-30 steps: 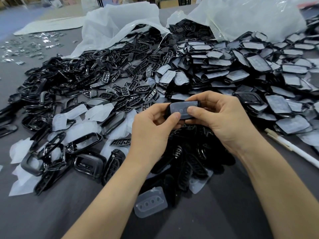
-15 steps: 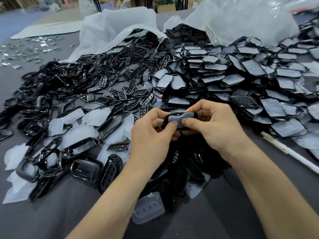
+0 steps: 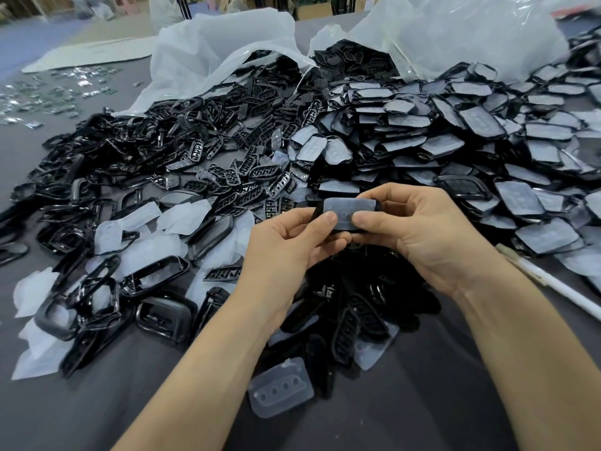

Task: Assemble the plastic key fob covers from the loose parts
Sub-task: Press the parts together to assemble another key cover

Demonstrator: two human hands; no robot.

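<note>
1. Both hands are up at the centre of the frame, sharing one cover (image 3: 348, 208) just above the table (image 3: 97, 411).
2. The left hand (image 3: 283, 245) pinches the cover's left end, thumb tip on the pale face, fingers curled behind it.
3. The right hand (image 3: 422, 232) pinches the right end the same way, thumb on the face, fingers over the top edge.
4. The cover lies lengthwise, its cloudy face toward us, black rim showing at both ends.
5. At left, loose black frames (image 3: 156, 275) lie among white film scraps (image 3: 182, 216).
6. Upper centre, small black grids (image 3: 247, 177) spill from an open bag (image 3: 214, 50).
7. At right, a heap of pale-faced covers (image 3: 481, 122) sits by a second bag (image 3: 455, 37).
8. At lower centre, a clear pad (image 3: 281, 392) with a row of holes lies flat beside the left forearm.
9. A white pen (image 3: 553, 286) lies at the right edge, and silver bits (image 3: 48, 92) are scattered at upper left.
</note>
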